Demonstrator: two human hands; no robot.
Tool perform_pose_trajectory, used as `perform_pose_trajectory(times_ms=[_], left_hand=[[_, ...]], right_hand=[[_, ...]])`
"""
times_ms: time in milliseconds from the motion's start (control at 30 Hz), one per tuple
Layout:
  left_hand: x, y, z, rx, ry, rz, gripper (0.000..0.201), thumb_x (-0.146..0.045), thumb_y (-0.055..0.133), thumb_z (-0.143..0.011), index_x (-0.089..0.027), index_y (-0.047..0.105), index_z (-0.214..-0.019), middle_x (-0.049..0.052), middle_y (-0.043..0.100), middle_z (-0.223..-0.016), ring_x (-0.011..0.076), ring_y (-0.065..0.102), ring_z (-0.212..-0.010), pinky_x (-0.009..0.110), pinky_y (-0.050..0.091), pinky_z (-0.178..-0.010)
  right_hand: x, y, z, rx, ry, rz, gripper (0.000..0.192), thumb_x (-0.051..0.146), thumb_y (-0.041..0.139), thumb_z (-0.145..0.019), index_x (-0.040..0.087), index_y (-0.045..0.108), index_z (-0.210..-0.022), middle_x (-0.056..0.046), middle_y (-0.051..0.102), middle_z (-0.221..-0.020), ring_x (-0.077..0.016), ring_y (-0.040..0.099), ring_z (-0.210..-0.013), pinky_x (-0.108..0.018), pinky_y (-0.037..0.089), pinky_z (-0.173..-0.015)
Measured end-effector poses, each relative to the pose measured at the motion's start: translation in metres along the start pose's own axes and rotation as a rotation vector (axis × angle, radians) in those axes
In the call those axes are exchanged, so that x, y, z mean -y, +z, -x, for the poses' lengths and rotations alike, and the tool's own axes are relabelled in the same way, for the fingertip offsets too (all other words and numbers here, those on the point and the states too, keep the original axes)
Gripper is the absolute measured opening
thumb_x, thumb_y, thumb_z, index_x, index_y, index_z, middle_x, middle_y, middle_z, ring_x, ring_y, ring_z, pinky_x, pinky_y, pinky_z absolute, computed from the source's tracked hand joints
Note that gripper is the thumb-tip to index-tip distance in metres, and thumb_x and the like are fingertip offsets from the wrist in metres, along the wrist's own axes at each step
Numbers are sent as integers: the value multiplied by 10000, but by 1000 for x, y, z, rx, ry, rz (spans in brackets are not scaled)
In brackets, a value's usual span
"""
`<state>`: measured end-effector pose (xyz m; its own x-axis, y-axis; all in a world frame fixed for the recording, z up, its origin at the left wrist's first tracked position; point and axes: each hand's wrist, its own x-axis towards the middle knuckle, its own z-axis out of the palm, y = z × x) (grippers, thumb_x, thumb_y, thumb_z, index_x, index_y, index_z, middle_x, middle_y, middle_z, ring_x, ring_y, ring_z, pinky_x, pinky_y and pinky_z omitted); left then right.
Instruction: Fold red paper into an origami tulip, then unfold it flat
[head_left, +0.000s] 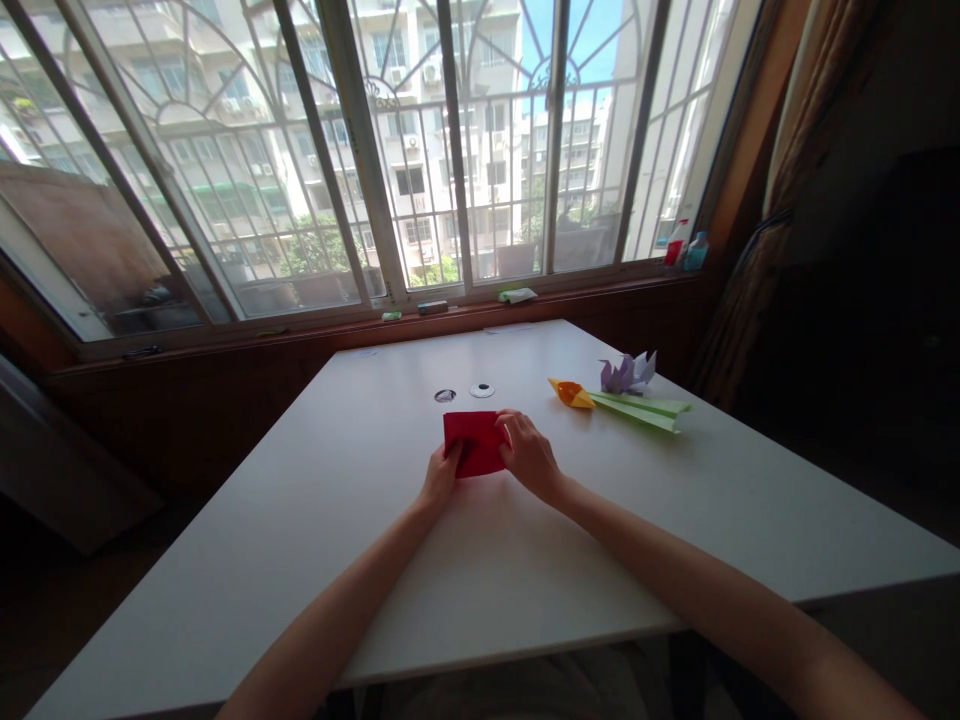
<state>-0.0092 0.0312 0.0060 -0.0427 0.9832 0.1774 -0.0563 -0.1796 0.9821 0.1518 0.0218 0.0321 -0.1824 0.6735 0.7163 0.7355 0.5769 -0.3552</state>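
A folded sheet of red paper (478,445) is held up just above the white table, between both hands. My left hand (441,472) grips its lower left side, with the thumb lying across the front. At the right edge, my right hand (529,450) pinches the paper, its fingers curled over the upper right corner. The fingers behind the sheet are hidden.
On the white table (315,530), to the right, lie an orange paper boat (571,393), a green folded paper plane (641,408) and purple folded paper figures (626,373). Two round cable holes, one with a cover (482,391), sit beyond the hands. Small items line the windowsill (330,325).
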Motion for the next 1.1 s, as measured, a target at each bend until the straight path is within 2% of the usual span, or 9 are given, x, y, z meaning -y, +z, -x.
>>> perform_pose_trajectory(times_ms=[200,433,533,667,800,900,1100], left_hand=[[1,-2,-2,28,-18,-7,363,-471,558,-662,-123,595,-756,26,601,-706,145,500,-638,247,394,-578],[-2,-3,-1,-18,-72,52,370,-463,595,-630,-116,597,-759,18,592,-677,138,500,-624,233,393,-556],[-3,-2,0,-16,-78,81,377,-470,590,-633,-116,604,-761,19,596,-679,136,504,-617,226,393,-542],[-3,-2,0,-9,-49,87,382,-480,579,-644,-120,616,-767,22,609,-692,141,518,-623,225,399,-545],[0,-3,-1,24,-1,59,375,-479,557,-671,-134,626,-803,30,631,-748,156,544,-666,232,412,-568],[1,-4,-1,35,28,34,385,-479,527,-701,-148,621,-873,42,643,-831,169,561,-713,240,427,-591],[2,-4,1,76,136,-54,402,-452,488,-748,-175,576,-1026,71,609,-1025,210,560,-888,287,447,-720]], right_hand=[[-8,-1,-4,-60,170,-100,182,250,409,-807,235,534,-938,-29,628,-856,-180,583,-724,-277,435,-592],[-18,-1,-10,-86,361,-266,263,364,364,-822,212,577,-797,-25,636,-722,-166,568,-628,-266,408,-560],[-21,-2,-12,-167,383,-264,191,319,419,-779,185,555,-774,-33,607,-722,-161,543,-643,-260,398,-566],[-21,-5,-15,-262,398,-185,78,188,474,-686,169,529,-739,2,516,-631,-130,468,-564,-240,367,-535],[-19,-8,-15,-209,322,-132,161,113,429,-666,171,579,-657,-4,497,-622,-114,437,-542,-230,343,-521],[-16,-9,-14,-166,293,-121,212,120,421,-687,178,624,-703,-10,524,-636,-112,458,-543,-230,342,-525],[-14,-8,-12,-172,415,-191,179,236,471,-723,173,567,-860,26,515,-513,-122,485,-475,-220,349,-464]])
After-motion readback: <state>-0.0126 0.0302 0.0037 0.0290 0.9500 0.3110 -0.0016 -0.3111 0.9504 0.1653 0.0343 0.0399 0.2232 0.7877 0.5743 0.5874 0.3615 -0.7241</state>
